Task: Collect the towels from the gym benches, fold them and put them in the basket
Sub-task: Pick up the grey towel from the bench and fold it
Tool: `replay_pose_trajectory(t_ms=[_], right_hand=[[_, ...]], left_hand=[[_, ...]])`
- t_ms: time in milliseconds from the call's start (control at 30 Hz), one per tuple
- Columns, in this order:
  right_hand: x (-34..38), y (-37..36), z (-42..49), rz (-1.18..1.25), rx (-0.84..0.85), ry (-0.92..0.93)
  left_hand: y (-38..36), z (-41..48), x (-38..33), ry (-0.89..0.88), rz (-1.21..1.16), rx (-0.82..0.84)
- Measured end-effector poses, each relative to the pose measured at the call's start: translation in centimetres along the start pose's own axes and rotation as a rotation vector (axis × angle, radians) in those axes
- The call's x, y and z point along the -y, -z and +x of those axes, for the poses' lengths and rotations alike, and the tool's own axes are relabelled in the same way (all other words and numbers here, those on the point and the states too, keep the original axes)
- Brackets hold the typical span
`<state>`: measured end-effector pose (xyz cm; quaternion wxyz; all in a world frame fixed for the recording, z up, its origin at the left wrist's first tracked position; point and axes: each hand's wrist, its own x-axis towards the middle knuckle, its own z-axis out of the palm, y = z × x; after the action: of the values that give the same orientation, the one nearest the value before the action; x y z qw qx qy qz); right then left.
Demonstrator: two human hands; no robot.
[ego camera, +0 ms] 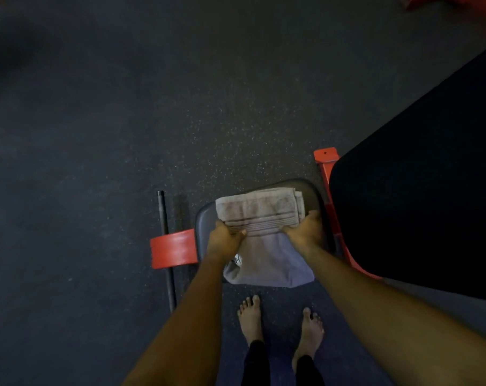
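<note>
A folded beige towel with a striped border lies on the small dark seat pad of a gym bench. My left hand grips its near left corner. At the near right corner my right hand holds the towel's edge. Under the near edge of the beige towel a lavender towel hangs over the front of the seat. No basket is in view.
The bench's long black back pad rises to the right on a red frame. A red bracket and a black bar stand left of the seat. Dark speckled rubber floor surrounds it. My bare feet stand below.
</note>
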<state>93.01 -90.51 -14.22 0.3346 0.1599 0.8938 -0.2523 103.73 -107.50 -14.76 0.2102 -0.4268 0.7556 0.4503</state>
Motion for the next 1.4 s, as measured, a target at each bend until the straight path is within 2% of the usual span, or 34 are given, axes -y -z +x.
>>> replay_pose_trajectory(t_ms=[67, 167, 233, 300, 367, 467, 533, 600, 633, 700, 833, 967, 1133, 1267, 1400], right_hand=[[0.4, 0.1, -0.2, 0.011, 0.059, 0.011], [0.9, 0.9, -1.3, -0.106, -0.054, 0.046], [1.3, 1.1, -2.2, -0.241, -0.127, 0.181], [1.9, 0.8, -3.2, -0.326, -0.129, 0.422], [2.9, 0.2, -3.9, -0.346, -0.026, 0.650], [5.4, -1.5, -4.9, -0.358, 0.142, 0.905], [7.1, -2.6, -5.5, -0.498, 0.244, 1.022], [8.2, -3.9, -5.7, -0.778, 0.304, 1.102], [8.4, -4.3, -5.5, -0.893, 0.311, 1.115], [8.4, -4.9, -5.0, -0.944, 0.281, 1.149], [8.0, -5.1, -4.0, -0.687, 0.194, 1.064], [7.2, -5.0, -3.4, -0.704, 0.202, 1.117], [6.3, -5.0, -3.0, -0.695, 0.128, 1.148], [6.1, -4.4, -2.4, -0.659, 0.152, 1.066], [5.8, -5.1, -2.6, -0.710, 0.130, 1.066]], left_hand=[[0.0, 0.1, 0.1, -0.061, -0.003, 0.016], [0.8, -1.3, -0.1, -0.115, -0.122, -0.142], [1.3, -2.5, 0.0, -0.096, -0.111, -0.258], [1.3, -3.8, 0.9, -0.034, -0.042, -0.214], [0.6, -5.0, 2.5, -0.004, 0.030, -0.105], [-0.4, -6.9, 5.5, -0.037, -0.036, -0.009], [-1.0, -8.0, 6.6, -0.095, -0.071, 0.001], [-1.2, -8.5, 7.3, -0.141, -0.062, -0.051], [-1.3, -8.5, 7.4, -0.149, -0.047, -0.071], [-1.6, -8.1, 7.7, -0.161, -0.036, -0.099], [-2.3, -7.9, 8.1, -0.186, -0.046, -0.111], [-3.5, -8.6, 8.4, -0.169, -0.089, -0.140], [-4.8, -9.0, 7.8, -0.156, -0.036, -0.223], [-5.5, -10.1, 9.5, 0.128, -0.321, -0.442], [-5.4, -9.6, 9.8, 0.248, -0.392, -0.397]])
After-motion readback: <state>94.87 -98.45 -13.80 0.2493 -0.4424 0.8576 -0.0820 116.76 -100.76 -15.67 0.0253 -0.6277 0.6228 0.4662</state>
